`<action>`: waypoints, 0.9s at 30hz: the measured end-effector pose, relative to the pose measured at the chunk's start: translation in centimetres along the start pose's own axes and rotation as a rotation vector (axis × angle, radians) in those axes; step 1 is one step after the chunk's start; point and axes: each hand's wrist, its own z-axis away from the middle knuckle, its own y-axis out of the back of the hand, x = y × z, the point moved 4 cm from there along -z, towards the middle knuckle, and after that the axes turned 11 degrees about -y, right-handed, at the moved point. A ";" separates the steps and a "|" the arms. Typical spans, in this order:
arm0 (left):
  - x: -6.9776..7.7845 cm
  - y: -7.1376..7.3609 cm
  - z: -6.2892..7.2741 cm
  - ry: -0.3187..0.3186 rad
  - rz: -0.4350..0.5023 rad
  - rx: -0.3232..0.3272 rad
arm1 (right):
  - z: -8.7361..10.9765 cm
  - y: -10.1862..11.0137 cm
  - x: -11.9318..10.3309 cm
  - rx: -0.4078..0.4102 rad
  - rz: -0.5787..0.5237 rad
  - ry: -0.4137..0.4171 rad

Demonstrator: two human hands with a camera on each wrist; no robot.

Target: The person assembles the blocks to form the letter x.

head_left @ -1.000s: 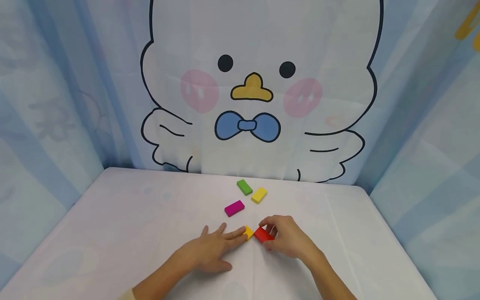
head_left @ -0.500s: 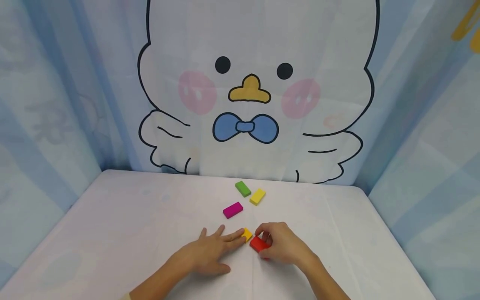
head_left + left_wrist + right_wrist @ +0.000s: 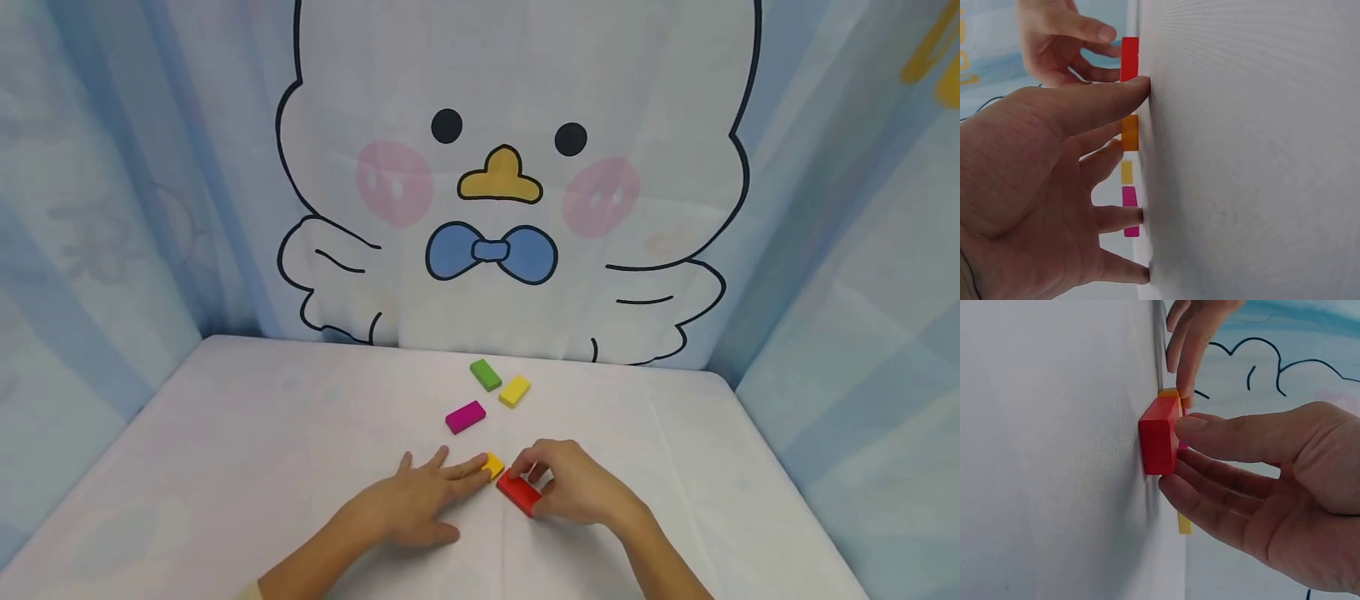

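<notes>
In the head view my left hand (image 3: 420,504) lies spread on the table, its straight index and middle fingertips touching an orange-yellow block (image 3: 492,466). To the right of that block is a red block (image 3: 519,493), turned at an angle and lying on the tabletop. My right hand (image 3: 573,483) holds the red block with thumb and curled fingers at its edges. The right wrist view shows the thumb on the red block (image 3: 1157,444) and the fingertips by its lower end. Most of the orange-yellow block (image 3: 1130,132) is covered by fingers.
Farther back on the white table (image 3: 300,400) lie a magenta block (image 3: 466,417), a yellow block (image 3: 514,391) and a green block (image 3: 486,375). A curtain (image 3: 495,308) with a cartoon bird stands behind the table's far edge.
My right hand has drawn the red block a little toward me and left, and more of its top shows now. The left hand has kept its place on the orange-yellow block.
</notes>
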 end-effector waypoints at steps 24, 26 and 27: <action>-0.1 0.0 -0.2 0.008 0.000 -0.018 | -0.4 -0.5 -0.2 -0.004 -0.014 0.008; -0.1 0.0 -0.2 0.006 -0.003 -0.018 | -0.4 -0.6 -0.2 -0.005 -0.011 0.008; -0.1 0.0 -0.2 0.005 -0.004 -0.019 | -0.4 -0.6 -0.3 -0.005 -0.012 0.009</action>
